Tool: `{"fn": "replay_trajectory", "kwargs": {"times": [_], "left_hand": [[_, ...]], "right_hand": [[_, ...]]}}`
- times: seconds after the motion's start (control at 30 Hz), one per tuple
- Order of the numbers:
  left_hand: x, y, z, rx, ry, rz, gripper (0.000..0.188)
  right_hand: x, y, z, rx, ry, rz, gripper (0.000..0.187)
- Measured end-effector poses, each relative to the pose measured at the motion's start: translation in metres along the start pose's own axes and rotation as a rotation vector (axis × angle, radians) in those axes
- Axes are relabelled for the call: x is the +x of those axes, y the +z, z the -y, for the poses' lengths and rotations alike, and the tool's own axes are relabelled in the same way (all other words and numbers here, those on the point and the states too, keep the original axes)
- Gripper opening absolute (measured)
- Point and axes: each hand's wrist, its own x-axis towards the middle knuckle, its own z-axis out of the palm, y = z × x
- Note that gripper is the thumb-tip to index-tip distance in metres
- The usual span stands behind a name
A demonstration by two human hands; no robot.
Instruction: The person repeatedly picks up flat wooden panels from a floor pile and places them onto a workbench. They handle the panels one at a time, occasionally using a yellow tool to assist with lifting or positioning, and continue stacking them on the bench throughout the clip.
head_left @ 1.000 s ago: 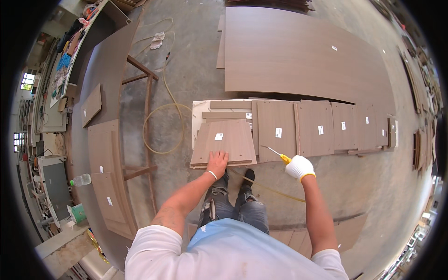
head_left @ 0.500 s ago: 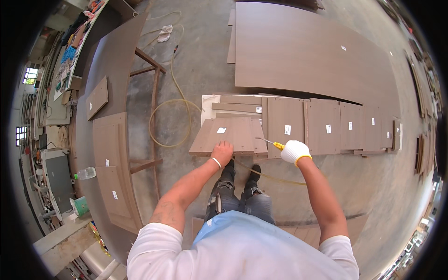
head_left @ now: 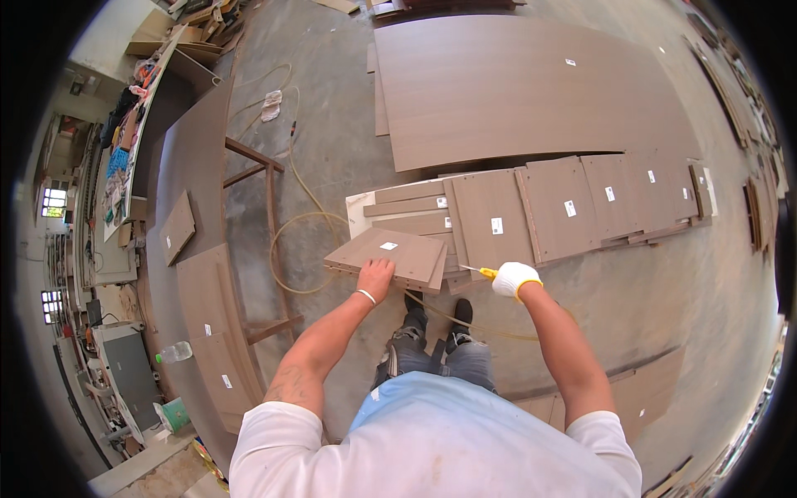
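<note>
Right fingers (head_left: 501, 281) grip yellow-handled tool (head_left: 488, 273) | points toward 9 o'clock, tip (head_left: 462, 266) indistinct | left fingers (head_left: 379, 266) touch brown panel (head_left: 403, 256), grasp unclear

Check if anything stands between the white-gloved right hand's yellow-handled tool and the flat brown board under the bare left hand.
Nothing visible separates the yellow-handled tool in the white-gloved right hand from the flat brown board. The bare left hand touches its near edge, left of that gap.
</note>
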Motion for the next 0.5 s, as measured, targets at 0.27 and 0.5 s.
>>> {"fn": "replay_trajectory", "kwargs": {"times": [0.27, 0.5], "left_hand": [[-0.008, -0.032, -0.002, -0.012, 0.053, 0.184, 0.025], [-0.019, -0.110, -0.022, -0.215, -0.262, 0.228, 0.036]], "right_hand": [[0.029, 0.031, -0.022, 0.133, 0.077, 0.077, 0.037], [0.026, 0.081, -0.074, 0.419, 0.152, 0.089, 0.029]]}}
